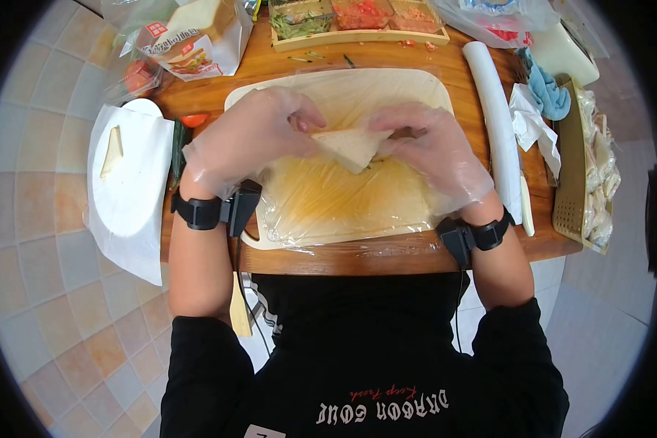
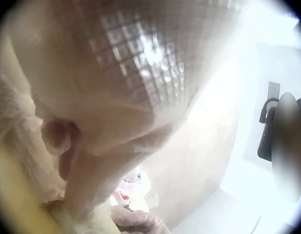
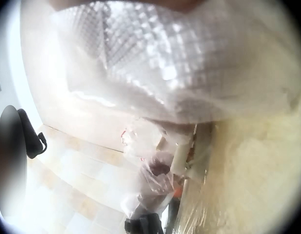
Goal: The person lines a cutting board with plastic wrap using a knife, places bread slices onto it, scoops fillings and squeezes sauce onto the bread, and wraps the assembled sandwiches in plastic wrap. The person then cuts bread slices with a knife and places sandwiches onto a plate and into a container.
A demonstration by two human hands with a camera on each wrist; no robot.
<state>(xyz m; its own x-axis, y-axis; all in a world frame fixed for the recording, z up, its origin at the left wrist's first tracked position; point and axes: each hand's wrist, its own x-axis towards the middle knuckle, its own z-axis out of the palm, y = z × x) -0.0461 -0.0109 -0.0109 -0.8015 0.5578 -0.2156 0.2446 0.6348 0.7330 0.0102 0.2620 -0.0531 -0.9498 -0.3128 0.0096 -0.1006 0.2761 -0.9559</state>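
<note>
Both of my hands wear clear plastic gloves. Between them, over the board, is a triangular sandwich point(image 1: 354, 150) with pale bread and a bit of green filling at its lower tip. My left hand point(image 1: 259, 128) pinches its left corner with thumb and fingers. At the right corner, my right hand point(image 1: 431, 150) grips it, the fingers partly hidden behind the bread. Clear cling film point(image 1: 336, 212) lies spread on the cream cutting board point(image 1: 252, 98) beneath. In the right wrist view, the sandwich point(image 3: 182, 158) shows beside the gloved left hand point(image 3: 157, 178).
A wooden tray point(image 1: 361, 39) of chopped vegetables stands at the back, a bread bag point(image 1: 197, 55) to its left. Bread crust point(image 1: 112, 153) lies on white paper at left, near a cucumber point(image 1: 176, 160). A film roll point(image 1: 493, 124) and a basket point(image 1: 568, 201) of wrapped items are at right.
</note>
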